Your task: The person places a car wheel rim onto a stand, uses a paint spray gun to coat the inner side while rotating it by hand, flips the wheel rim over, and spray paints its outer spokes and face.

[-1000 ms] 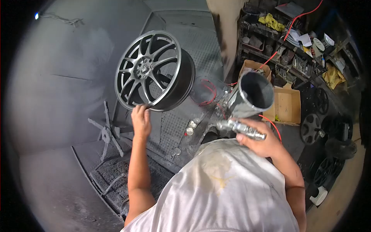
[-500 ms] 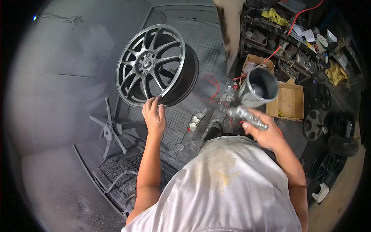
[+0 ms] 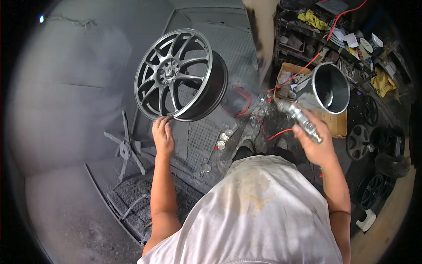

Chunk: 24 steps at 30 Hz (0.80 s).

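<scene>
A dark grey multi-spoke wheel rim stands tilted in the upper middle, its spoked face turned to the left. My left hand has its fingers pressed together on the rim's bottom edge. Right of my body, my right hand is wrapped round a metal spray gun, whose open metal cup tilts to the right. Some pale liquid or shine shows inside the cup. What holds the rim up is hidden.
A grey spoked stand is at the left. Cluttered shelves and cardboard boxes are at the right, with more wheels beyond. A red hose and small round lids lie on the floor.
The spray gun and my right hand have moved right, away from the rim. My left hand went right, then back left along the bottom edge. The rim's spokes have turned.
</scene>
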Each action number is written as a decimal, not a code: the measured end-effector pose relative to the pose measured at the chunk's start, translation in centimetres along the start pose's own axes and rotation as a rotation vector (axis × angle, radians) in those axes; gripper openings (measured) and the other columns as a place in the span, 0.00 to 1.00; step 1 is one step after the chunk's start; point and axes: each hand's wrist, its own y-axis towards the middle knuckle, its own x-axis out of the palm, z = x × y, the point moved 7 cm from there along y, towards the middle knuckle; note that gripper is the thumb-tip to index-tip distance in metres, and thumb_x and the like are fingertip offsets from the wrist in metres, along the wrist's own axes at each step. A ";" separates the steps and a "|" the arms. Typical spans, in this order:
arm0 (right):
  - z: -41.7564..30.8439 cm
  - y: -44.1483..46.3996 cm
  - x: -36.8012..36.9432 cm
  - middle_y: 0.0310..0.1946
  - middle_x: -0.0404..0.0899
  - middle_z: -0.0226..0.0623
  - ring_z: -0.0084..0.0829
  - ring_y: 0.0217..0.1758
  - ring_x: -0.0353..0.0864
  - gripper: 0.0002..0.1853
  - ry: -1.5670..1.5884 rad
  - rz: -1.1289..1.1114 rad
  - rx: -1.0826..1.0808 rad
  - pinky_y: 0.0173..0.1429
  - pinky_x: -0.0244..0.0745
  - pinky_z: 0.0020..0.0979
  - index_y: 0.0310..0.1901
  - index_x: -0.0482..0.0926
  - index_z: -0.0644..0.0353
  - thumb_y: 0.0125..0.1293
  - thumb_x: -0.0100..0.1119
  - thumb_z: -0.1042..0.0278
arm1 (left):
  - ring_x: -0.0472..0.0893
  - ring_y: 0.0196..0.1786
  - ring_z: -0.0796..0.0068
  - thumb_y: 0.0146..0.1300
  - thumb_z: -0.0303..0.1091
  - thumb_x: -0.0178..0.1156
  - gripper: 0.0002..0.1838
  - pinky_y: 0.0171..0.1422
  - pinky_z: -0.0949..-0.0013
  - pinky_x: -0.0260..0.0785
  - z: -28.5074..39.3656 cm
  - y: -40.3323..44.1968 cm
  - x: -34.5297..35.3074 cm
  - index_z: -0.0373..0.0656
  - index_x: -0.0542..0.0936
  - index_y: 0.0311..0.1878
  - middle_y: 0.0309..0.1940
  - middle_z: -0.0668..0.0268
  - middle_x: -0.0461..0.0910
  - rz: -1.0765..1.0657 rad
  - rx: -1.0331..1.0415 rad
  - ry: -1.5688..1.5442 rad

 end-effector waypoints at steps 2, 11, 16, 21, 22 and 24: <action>-1.9 -1.5 1.1 0.59 0.85 0.43 0.34 0.61 0.84 0.25 0.062 -0.187 0.050 0.67 0.73 0.31 0.67 0.78 0.61 0.70 0.67 0.66 | 0.79 0.59 0.51 0.81 0.44 0.44 0.23 0.69 0.55 0.66 -1.5 0.2 -0.8 0.36 0.84 0.50 0.51 0.54 0.83 -0.007 0.023 0.042; -4.0 -2.6 0.7 0.58 0.84 0.47 0.40 0.62 0.84 0.25 -0.040 -0.104 -0.243 0.69 0.72 0.36 0.66 0.79 0.60 0.69 0.67 0.68 | 0.79 0.60 0.50 0.81 0.40 0.45 0.20 0.77 0.45 0.58 -9.1 0.4 -4.0 0.37 0.84 0.47 0.50 0.56 0.83 -0.035 -0.173 0.110; -0.9 -0.7 0.4 0.51 0.87 0.40 0.26 0.51 0.83 0.26 0.063 0.044 -0.027 0.60 0.75 0.30 0.67 0.78 0.62 0.69 0.68 0.67 | 0.77 0.50 0.46 0.74 0.36 0.54 0.13 0.61 0.49 0.68 -3.1 1.1 -1.4 0.36 0.83 0.43 0.41 0.53 0.80 -0.066 -0.013 0.075; -0.5 -3.8 5.9 0.49 0.89 0.37 0.27 0.49 0.86 0.25 0.235 -0.384 0.021 0.59 0.77 0.31 0.67 0.78 0.57 0.69 0.68 0.67 | 0.76 0.54 0.52 0.74 0.36 0.55 0.13 0.60 0.53 0.66 4.1 1.3 1.6 0.42 0.85 0.50 0.48 0.58 0.81 -0.065 0.040 0.020; -0.8 -3.8 6.2 0.49 0.89 0.42 0.33 0.51 0.89 0.25 0.145 -0.335 -0.144 0.60 0.78 0.33 0.67 0.79 0.56 0.69 0.68 0.67 | 0.76 0.54 0.52 0.74 0.38 0.54 0.13 0.61 0.53 0.66 5.0 1.4 2.0 0.43 0.85 0.51 0.49 0.58 0.80 -0.043 0.045 0.025; -0.2 -3.3 5.8 0.49 0.89 0.44 0.36 0.52 0.89 0.25 0.062 -0.307 -0.113 0.61 0.77 0.33 0.67 0.79 0.55 0.69 0.68 0.67 | 0.76 0.55 0.53 0.75 0.39 0.54 0.14 0.61 0.53 0.65 5.5 1.3 2.0 0.43 0.84 0.53 0.50 0.59 0.80 -0.021 0.047 0.028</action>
